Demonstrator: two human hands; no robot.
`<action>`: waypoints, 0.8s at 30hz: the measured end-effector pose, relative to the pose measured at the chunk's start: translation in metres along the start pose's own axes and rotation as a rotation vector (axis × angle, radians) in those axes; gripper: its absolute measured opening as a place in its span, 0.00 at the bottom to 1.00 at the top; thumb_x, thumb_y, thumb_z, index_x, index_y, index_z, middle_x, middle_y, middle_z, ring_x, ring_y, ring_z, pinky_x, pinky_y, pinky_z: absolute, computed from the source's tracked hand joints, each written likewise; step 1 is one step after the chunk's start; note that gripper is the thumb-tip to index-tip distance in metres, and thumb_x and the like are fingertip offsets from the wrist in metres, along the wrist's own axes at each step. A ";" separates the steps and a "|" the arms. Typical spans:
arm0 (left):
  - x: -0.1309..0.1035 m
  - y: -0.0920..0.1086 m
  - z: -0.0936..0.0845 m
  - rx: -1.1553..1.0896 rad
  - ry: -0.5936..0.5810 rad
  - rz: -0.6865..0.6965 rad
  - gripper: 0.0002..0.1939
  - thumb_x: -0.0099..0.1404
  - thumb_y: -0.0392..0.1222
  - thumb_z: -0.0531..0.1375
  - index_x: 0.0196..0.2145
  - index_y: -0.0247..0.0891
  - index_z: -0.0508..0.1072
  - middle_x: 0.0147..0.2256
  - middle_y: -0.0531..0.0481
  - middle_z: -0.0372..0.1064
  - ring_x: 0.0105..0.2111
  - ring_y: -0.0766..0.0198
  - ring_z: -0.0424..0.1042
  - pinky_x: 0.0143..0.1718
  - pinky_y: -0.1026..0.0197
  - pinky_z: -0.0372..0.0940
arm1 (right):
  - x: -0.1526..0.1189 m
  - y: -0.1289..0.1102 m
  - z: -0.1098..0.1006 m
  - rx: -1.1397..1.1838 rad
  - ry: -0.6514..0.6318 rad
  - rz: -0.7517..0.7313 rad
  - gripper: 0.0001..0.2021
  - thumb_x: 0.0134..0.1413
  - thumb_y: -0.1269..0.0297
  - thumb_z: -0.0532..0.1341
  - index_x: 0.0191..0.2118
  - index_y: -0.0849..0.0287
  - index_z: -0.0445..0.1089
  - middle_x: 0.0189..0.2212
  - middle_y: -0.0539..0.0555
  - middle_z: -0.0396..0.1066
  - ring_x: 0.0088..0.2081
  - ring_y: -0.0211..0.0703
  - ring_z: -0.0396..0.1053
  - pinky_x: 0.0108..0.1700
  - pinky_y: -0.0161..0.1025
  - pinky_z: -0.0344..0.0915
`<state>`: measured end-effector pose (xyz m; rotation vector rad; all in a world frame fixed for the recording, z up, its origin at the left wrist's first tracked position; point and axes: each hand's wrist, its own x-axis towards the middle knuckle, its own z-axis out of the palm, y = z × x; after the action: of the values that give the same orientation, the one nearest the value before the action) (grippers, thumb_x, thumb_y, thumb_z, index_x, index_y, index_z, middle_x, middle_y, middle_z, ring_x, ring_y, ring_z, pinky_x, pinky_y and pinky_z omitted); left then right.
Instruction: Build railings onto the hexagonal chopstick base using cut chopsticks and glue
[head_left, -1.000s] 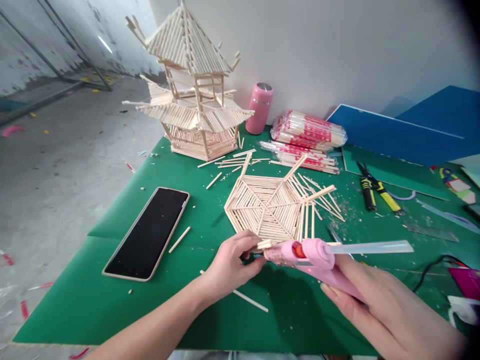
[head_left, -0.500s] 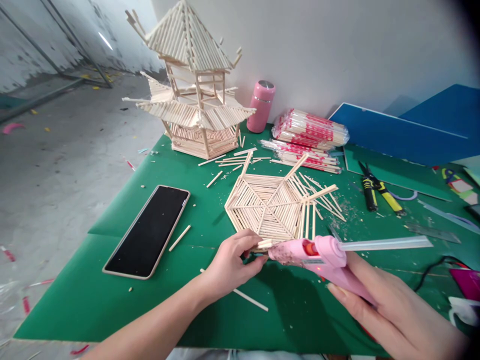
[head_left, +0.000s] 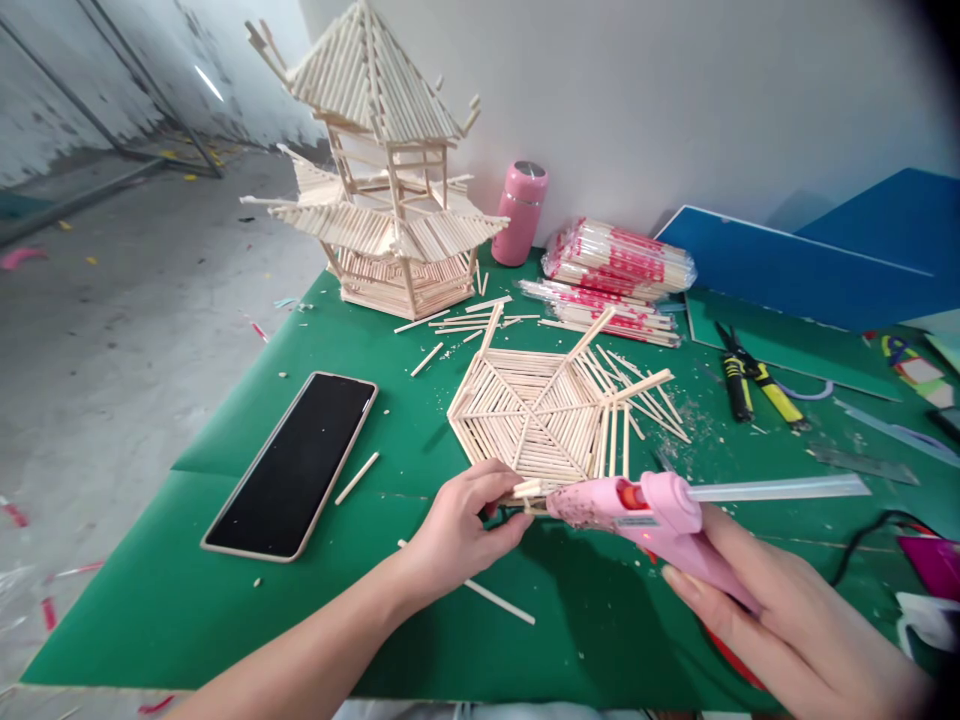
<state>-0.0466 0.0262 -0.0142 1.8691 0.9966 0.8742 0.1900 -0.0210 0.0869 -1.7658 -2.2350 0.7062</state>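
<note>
My right hand [head_left: 780, 610] grips a pink hot glue gun [head_left: 645, 510], a clear glue stick [head_left: 780, 487] jutting from its back end. The gun's nozzle points left, close to my left hand [head_left: 469, 515]. Thumb and fingers of that hand are pinched on short wooden sticks [head_left: 531, 489] at the near edge of a hexagonal stick panel [head_left: 525, 420]. Whether these sticks are joined to the panel I cannot tell. Paired sticks rise from several of the panel's corners.
A stick pagoda [head_left: 397, 220] stands at the back, beside a pink flask [head_left: 520, 215] and packs of wrapped chopsticks [head_left: 615, 270]. A phone [head_left: 292, 465] lies left. Pliers [head_left: 757, 380] lie right, with loose sticks [head_left: 499, 600] on the green table [head_left: 150, 600].
The glue gun has drawn back slightly to the right, and a small gap shows between its nozzle and the sticks. My left hand keeps its pinch in the same place.
</note>
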 end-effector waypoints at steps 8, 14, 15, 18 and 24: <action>0.000 -0.001 0.000 -0.012 -0.005 -0.003 0.05 0.56 0.31 0.56 0.32 0.35 0.69 0.30 0.49 0.65 0.25 0.69 0.62 0.26 0.66 0.59 | 0.002 0.005 0.001 0.050 -0.126 0.035 0.23 0.56 0.62 0.51 0.58 0.55 0.55 0.45 0.56 0.71 0.43 0.50 0.71 0.43 0.41 0.70; 0.000 0.000 0.000 -0.007 0.005 -0.005 0.04 0.57 0.32 0.56 0.32 0.34 0.69 0.30 0.48 0.66 0.25 0.69 0.62 0.25 0.67 0.59 | 0.002 0.004 0.004 0.033 -0.090 0.024 0.26 0.57 0.62 0.51 0.61 0.55 0.49 0.51 0.56 0.66 0.48 0.51 0.68 0.43 0.41 0.70; 0.000 0.000 0.000 -0.002 0.003 -0.010 0.04 0.57 0.32 0.56 0.31 0.34 0.69 0.30 0.47 0.66 0.24 0.70 0.62 0.25 0.67 0.59 | 0.002 0.005 0.005 0.025 -0.095 0.020 0.26 0.57 0.62 0.51 0.61 0.54 0.48 0.52 0.56 0.65 0.49 0.51 0.66 0.43 0.41 0.70; 0.000 0.000 0.000 0.012 0.001 -0.019 0.04 0.56 0.32 0.56 0.31 0.34 0.69 0.30 0.48 0.66 0.24 0.70 0.62 0.24 0.67 0.59 | -0.001 0.007 0.005 -0.002 -0.079 0.033 0.27 0.57 0.61 0.51 0.62 0.52 0.45 0.54 0.55 0.62 0.51 0.51 0.65 0.42 0.40 0.71; 0.002 0.003 -0.002 0.000 0.015 -0.004 0.04 0.57 0.32 0.55 0.31 0.34 0.70 0.29 0.48 0.66 0.24 0.70 0.63 0.24 0.67 0.59 | -0.005 0.004 0.003 -0.021 -0.093 0.086 0.27 0.57 0.60 0.51 0.62 0.50 0.45 0.54 0.54 0.63 0.51 0.52 0.64 0.43 0.41 0.70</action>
<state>-0.0461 0.0271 -0.0102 1.8625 1.0089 0.8865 0.1932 -0.0258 0.0827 -1.8855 -2.2448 0.8001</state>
